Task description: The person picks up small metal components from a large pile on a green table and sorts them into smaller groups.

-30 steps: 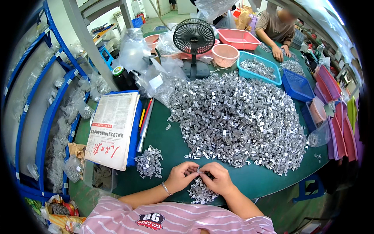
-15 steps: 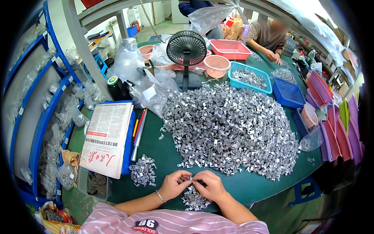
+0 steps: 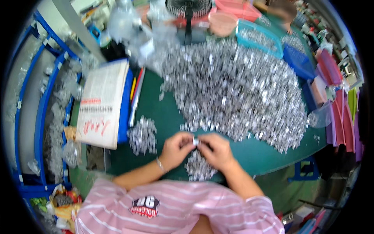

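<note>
Both hands meet over the near edge of the green table (image 3: pixel 163 117). The left hand (image 3: pixel 177 149) and the right hand (image 3: pixel 216 150) pinch one small silver metal piece (image 3: pixel 196 141) between their fingertips, each clenched lightly on an end of it. Just below them lies a small heap of finished pieces (image 3: pixel 199 167), touching the table's front edge. A second small heap (image 3: pixel 142 135) sits to the left, apart from the hands. The big pile of metal pieces (image 3: pixel 233 85) spreads across the middle of the table, its near fringe just beyond the fingers.

At the left lies a thick open book (image 3: pixel 102 102) with white pages, a red band and red handwriting near its lower edge (the print is too blurred to make out), resting on a blue folder (image 3: pixel 125 105). Pens and pencils (image 3: pixel 135 95) lie beside it. Farther back stand a black desk fan (image 3: pixel 189 11), a pink bowl (image 3: pixel 223 21), a turquoise basket (image 3: pixel 259 39) holding more pieces, and a dark blue basket (image 3: pixel 300 62). Clear plastic bags (image 3: pixel 132 27) crowd the far left corner. Red and pink trays (image 3: pixel 331 70) stack along the right. A blue metal rack (image 3: pixel 43 101) with small clear bags stands at the left.
</note>
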Demonstrator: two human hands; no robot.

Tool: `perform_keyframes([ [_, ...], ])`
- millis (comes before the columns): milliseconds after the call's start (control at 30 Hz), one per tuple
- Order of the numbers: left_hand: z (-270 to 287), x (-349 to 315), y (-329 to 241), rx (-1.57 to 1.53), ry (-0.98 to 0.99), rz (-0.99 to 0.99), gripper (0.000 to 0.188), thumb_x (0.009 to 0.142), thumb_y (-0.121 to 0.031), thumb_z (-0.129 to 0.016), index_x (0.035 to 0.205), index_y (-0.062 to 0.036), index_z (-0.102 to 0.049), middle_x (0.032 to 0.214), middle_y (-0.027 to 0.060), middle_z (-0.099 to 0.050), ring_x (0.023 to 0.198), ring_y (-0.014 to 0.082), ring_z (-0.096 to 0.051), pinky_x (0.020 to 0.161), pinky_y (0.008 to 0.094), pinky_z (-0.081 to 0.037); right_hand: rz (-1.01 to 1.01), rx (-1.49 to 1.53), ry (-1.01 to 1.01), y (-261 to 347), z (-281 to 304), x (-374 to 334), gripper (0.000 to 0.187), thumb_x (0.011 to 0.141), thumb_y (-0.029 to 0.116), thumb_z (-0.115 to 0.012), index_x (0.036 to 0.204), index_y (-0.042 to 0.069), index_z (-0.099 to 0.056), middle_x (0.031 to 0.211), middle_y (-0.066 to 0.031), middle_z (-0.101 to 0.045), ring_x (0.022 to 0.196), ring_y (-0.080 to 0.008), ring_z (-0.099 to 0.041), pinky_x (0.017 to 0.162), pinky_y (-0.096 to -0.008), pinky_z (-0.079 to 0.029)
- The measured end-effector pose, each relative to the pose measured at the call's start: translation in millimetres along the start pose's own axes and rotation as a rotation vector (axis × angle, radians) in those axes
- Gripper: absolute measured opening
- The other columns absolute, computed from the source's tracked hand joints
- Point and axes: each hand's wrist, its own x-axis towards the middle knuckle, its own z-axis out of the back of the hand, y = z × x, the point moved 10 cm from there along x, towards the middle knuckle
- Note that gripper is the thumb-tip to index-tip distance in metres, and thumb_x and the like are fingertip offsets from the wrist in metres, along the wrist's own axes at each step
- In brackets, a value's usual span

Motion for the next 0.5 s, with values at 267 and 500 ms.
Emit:
perform_keyframes([
  [267, -4, -2, 18, -0.319, 0.002, 0.002, 0.026, 0.083, 0.003, -0.072, 0.107, 0.0001, -0.065, 0.091, 0.0042, -0.068, 0.082, 0.0078, -0.064, 0.073, 0.023, -0.054, -0.092, -0.034, 0.019, -11, -4, -5, 0.014, 0.077, 0.003, -0.073, 0.091, 0.002, -0.07, 0.082, -0.0106, -0.069, 0.072, -0.0256, -0.066, 0.064, -0.0343, -0.053],
  [500, -9, -3, 20, -0.231, 0.078, 0.089, 0.029, 0.085, 0.005, -0.069, 0.113, 0.0011, -0.062, 0.095, 0.0038, -0.066, 0.085, 0.0082, -0.062, 0.078, 0.023, -0.053, -0.081, -0.057, 0.042, -7, -2, -4, 0.013, 0.077, 0.004, -0.073, 0.089, 0.002, -0.07, 0.084, -0.0117, -0.069, 0.075, -0.0279, -0.067, 0.067, -0.0357, -0.053],
])
